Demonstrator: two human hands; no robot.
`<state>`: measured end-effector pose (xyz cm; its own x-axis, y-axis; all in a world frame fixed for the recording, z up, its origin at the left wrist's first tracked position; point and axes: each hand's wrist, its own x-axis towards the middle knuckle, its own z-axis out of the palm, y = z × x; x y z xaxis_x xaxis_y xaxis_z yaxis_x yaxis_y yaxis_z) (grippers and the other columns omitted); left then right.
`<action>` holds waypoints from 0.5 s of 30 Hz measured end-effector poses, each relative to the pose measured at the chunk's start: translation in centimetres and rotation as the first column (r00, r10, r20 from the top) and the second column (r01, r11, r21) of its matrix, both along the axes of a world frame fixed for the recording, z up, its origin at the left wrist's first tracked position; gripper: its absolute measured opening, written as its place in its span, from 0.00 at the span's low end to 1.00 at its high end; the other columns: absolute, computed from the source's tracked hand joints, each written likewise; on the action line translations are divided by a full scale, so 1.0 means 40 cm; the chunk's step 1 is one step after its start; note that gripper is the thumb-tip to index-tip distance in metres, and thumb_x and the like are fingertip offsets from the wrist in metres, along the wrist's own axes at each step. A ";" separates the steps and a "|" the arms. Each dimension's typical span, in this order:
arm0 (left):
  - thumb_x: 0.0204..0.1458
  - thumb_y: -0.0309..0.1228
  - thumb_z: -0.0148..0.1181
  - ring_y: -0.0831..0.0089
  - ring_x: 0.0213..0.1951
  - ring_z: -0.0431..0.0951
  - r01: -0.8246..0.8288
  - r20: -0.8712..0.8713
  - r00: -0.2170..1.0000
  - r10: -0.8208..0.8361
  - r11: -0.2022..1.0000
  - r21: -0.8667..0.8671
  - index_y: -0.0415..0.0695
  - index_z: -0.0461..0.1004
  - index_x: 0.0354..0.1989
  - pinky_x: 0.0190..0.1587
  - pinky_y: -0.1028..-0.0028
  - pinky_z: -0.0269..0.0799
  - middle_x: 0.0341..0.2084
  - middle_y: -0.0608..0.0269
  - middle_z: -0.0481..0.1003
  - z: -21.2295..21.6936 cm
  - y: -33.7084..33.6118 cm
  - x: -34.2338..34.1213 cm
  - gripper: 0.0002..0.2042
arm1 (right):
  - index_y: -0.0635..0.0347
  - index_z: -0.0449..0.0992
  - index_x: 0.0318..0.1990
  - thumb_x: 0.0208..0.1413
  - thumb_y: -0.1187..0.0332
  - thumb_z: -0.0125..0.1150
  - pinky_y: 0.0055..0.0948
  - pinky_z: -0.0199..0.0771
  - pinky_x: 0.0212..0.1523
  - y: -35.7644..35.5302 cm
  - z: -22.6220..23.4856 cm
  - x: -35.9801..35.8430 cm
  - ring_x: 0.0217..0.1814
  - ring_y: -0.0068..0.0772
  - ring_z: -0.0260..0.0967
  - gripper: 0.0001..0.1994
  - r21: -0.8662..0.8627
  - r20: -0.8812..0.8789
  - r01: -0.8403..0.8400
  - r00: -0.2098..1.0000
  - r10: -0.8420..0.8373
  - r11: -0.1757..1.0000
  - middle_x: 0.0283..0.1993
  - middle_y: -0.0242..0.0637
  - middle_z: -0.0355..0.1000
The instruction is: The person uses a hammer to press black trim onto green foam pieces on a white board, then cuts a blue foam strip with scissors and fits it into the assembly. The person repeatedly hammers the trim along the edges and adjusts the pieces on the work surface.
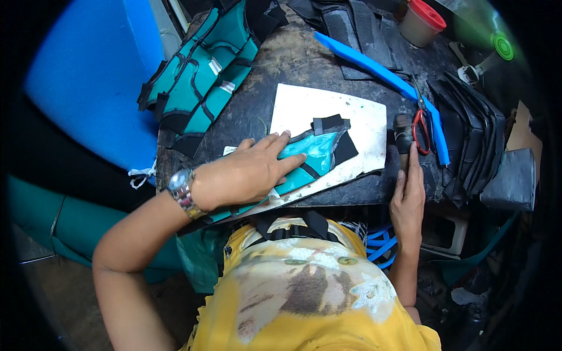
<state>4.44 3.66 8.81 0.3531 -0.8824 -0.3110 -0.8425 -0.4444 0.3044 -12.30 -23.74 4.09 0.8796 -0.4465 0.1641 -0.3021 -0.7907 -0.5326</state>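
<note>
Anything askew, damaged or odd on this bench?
The white board juts past the table front edge, its near edge ragged. The left hand presses the teal piece flat on it.

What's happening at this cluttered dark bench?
A person presses their left hand flat on a teal fabric piece with black trim, which lies on a white board. Their right hand rests at the bench edge, fingers touching a dark-headed hammer. Red-handled scissors lie just beyond, beside a long blue plastic strip. More teal pieces are piled at the far left.
</note>
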 end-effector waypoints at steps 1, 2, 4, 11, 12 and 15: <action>0.67 0.34 0.50 0.43 0.67 0.63 0.005 -0.056 0.998 -0.002 0.999 0.050 0.49 0.65 0.68 0.64 0.50 0.65 0.67 0.36 0.59 0.006 -0.008 0.017 0.21 | 0.56 0.53 0.76 0.67 0.73 0.54 0.40 0.76 0.50 0.010 0.008 0.007 0.53 0.53 0.77 0.32 0.069 0.111 -0.040 0.993 0.032 0.997 0.57 0.57 0.71; 0.67 0.34 0.51 0.44 0.65 0.65 0.014 -0.107 0.994 -0.007 0.998 0.062 0.48 0.67 0.67 0.63 0.51 0.66 0.66 0.37 0.60 0.010 -0.019 0.033 0.21 | 0.57 0.53 0.76 0.67 0.73 0.53 0.39 0.76 0.51 0.026 0.012 0.018 0.55 0.52 0.78 0.31 0.147 0.208 -0.100 0.976 0.068 0.984 0.60 0.59 0.72; 0.66 0.33 0.53 0.49 0.60 0.70 -0.006 -0.184 0.983 0.004 1.000 -0.008 0.45 0.74 0.58 0.59 0.54 0.69 0.59 0.43 0.66 0.013 -0.043 0.059 0.15 | 0.58 0.55 0.75 0.67 0.74 0.54 0.35 0.75 0.55 0.058 0.021 0.036 0.60 0.46 0.77 0.30 0.419 0.240 -0.220 0.963 0.127 0.881 0.61 0.60 0.73; 0.60 0.34 0.61 0.49 0.58 0.69 -0.122 -0.085 0.990 0.113 0.986 -0.110 0.35 0.60 0.67 0.60 0.55 0.68 0.53 0.44 0.66 -0.016 -0.038 0.051 0.29 | 0.56 0.57 0.75 0.63 0.79 0.58 0.39 0.76 0.53 0.116 0.021 0.075 0.53 0.50 0.79 0.33 0.141 0.022 -0.382 0.923 0.383 0.913 0.53 0.56 0.76; 0.60 0.33 0.61 0.49 0.58 0.68 -0.139 -0.011 0.990 0.139 0.987 -0.075 0.34 0.58 0.68 0.61 0.56 0.68 0.53 0.44 0.66 -0.019 -0.030 0.046 0.31 | 0.56 0.57 0.75 0.63 0.79 0.58 0.39 0.77 0.53 0.115 0.022 0.076 0.53 0.51 0.79 0.33 0.144 0.030 -0.382 0.924 0.382 0.913 0.53 0.56 0.76; 0.59 0.34 0.62 0.48 0.57 0.69 -0.050 -0.043 0.998 0.046 0.993 -0.103 0.35 0.60 0.68 0.60 0.56 0.68 0.51 0.43 0.65 -0.027 -0.028 0.063 0.31 | 0.57 0.57 0.75 0.63 0.79 0.58 0.40 0.77 0.52 0.111 0.021 0.077 0.53 0.52 0.79 0.33 0.142 0.051 -0.380 0.925 0.377 0.914 0.53 0.56 0.76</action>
<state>6.97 2.56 7.72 0.3846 -0.8931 -0.2333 -0.8071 -0.4480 0.3846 -9.21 -19.30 4.94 0.9845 -0.1011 0.1433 0.0176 -0.7561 -0.6542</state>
